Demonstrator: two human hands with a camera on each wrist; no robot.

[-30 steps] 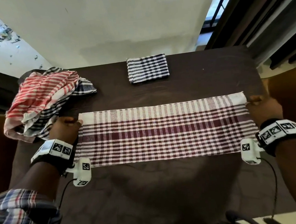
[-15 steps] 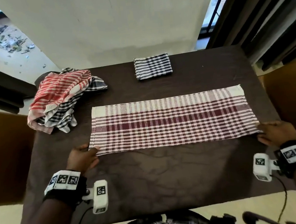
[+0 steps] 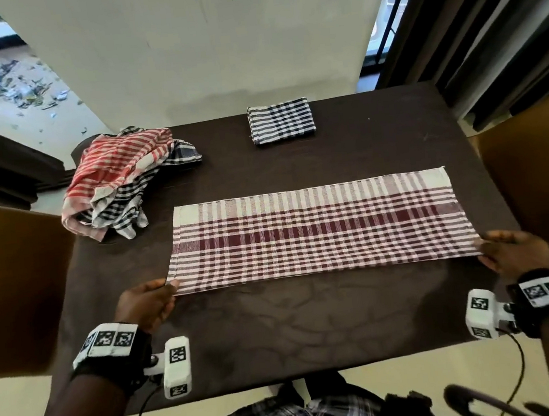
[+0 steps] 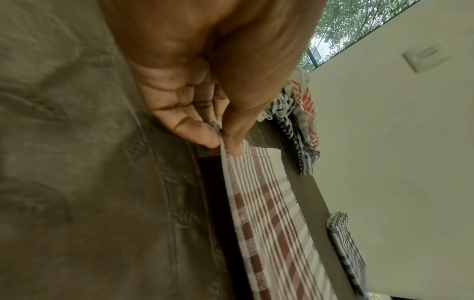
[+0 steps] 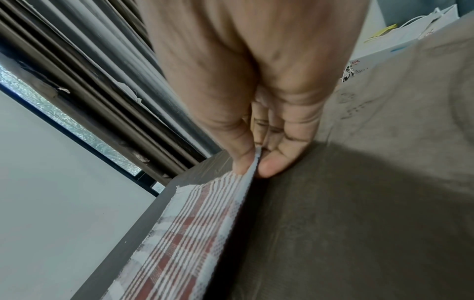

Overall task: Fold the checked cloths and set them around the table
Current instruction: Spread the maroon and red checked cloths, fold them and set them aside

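Note:
A maroon-and-white checked cloth (image 3: pixel 319 230) lies flat as a long strip across the dark brown table (image 3: pixel 312 322). My left hand (image 3: pixel 147 302) pinches its near left corner between thumb and fingers (image 4: pixel 205 136); the cloth (image 4: pixel 269 213) runs away from that pinch. My right hand (image 3: pixel 511 250) pinches the near right corner, thumb and fingers (image 5: pixel 271 164) closed on the cloth's edge (image 5: pixel 200 219). A folded black-and-white checked cloth (image 3: pixel 281 121) sits at the table's far middle.
A heap of unfolded cloths, red-striped on top of black-checked (image 3: pixel 120 169), lies at the table's far left corner. Brown chair backs (image 3: pixel 13 286) stand at both sides (image 3: pixel 541 179). A wall is close behind the table, dark curtains (image 3: pixel 502 31) at far right.
Both hands slid from the cloth's far corners to its near corners and now pinch them. The head view has pulled back.

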